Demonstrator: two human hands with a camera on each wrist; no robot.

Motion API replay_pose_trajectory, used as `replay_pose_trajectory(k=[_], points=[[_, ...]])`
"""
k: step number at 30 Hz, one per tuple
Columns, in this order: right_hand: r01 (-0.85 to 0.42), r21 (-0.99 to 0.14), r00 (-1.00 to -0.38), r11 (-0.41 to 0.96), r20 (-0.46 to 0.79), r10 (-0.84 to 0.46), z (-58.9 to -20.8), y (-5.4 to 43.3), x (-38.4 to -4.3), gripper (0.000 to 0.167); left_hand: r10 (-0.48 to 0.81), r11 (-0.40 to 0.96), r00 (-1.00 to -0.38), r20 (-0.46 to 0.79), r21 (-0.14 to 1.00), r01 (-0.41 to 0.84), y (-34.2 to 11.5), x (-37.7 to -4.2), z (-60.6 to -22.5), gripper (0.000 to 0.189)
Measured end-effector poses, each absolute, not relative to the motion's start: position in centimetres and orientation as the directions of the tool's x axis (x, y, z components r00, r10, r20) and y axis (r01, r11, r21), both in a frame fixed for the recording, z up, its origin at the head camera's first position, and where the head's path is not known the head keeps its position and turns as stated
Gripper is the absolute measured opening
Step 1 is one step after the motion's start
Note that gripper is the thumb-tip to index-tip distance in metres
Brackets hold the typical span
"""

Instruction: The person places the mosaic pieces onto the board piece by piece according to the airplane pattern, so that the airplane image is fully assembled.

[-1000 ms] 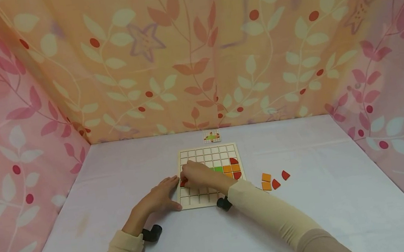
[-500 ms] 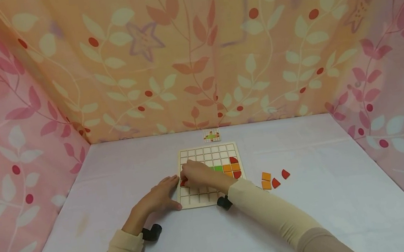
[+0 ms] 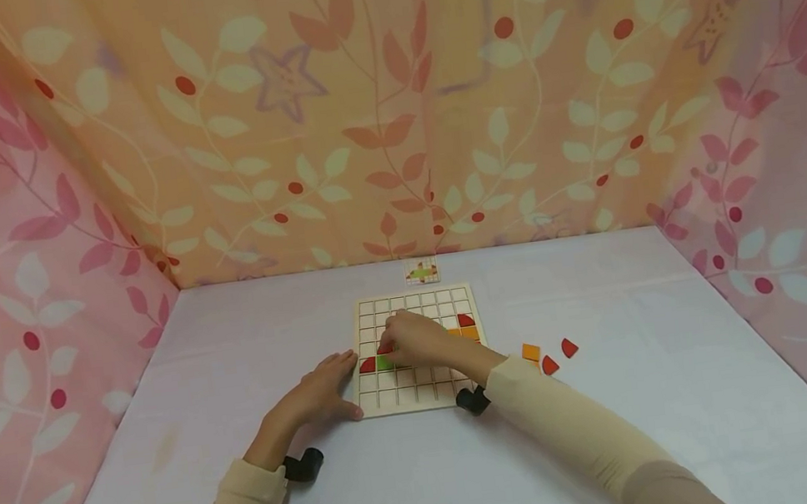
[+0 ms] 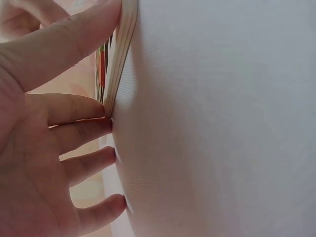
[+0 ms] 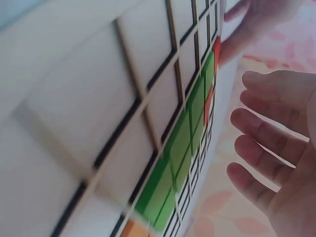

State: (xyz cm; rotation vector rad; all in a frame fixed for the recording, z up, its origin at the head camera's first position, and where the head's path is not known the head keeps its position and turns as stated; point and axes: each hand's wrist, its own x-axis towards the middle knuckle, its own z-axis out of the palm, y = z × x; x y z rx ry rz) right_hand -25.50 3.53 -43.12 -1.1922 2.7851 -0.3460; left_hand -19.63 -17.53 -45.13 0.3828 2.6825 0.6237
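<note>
A pale wooden grid board [image 3: 410, 302] lies on the table. Along its left edge rests my left hand [image 3: 320, 390], fingers straight and thumb at the near corner; in the left wrist view its fingertips touch the board's side [image 4: 122, 59]. Over the board hovers my right hand [image 3: 422, 340]. The right wrist view shows its fingers loosely extended and holding nothing, apart from the tiles. Set in the grid are a red quarter-circle tile [image 3: 368, 365], green square tiles [image 5: 178, 143], orange squares [image 3: 469, 334] and another red quarter-circle [image 3: 466, 320]. My right hand hides several tiles in the head view.
Right of the board lie loose tiles: an orange square [image 3: 531, 351], another partly behind the sleeve, and two red quarter-circles [image 3: 570, 347]. A small pattern card [image 3: 422, 271] sits beyond the board. Patterned curtains [image 3: 387, 119] enclose the white table [image 3: 231, 324].
My right hand has moved right and slightly away from the board's left column, uncovering a red quarter-circle and a green tile. The left hand stays in place.
</note>
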Motion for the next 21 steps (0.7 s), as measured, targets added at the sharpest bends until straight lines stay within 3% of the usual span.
replay_pose_trajectory(k=[8, 21], points=[[-0.701, -0.287, -0.686, 0.653, 0.017, -0.728, -42.4, 7.8, -25.1, 0.020, 0.321, 0.877, -0.904, -0.282, 0.449, 0.171, -17.3, -19.5, -45.2, 0.096], [-0.562, -0.341, -0.802, 0.753, 0.001, -0.598, -42.3, 14.5, -24.7, 0.019, 0.323, 0.877, -0.904, -0.281, 0.448, 0.174, -17.4, -19.4, -45.1, 0.096]])
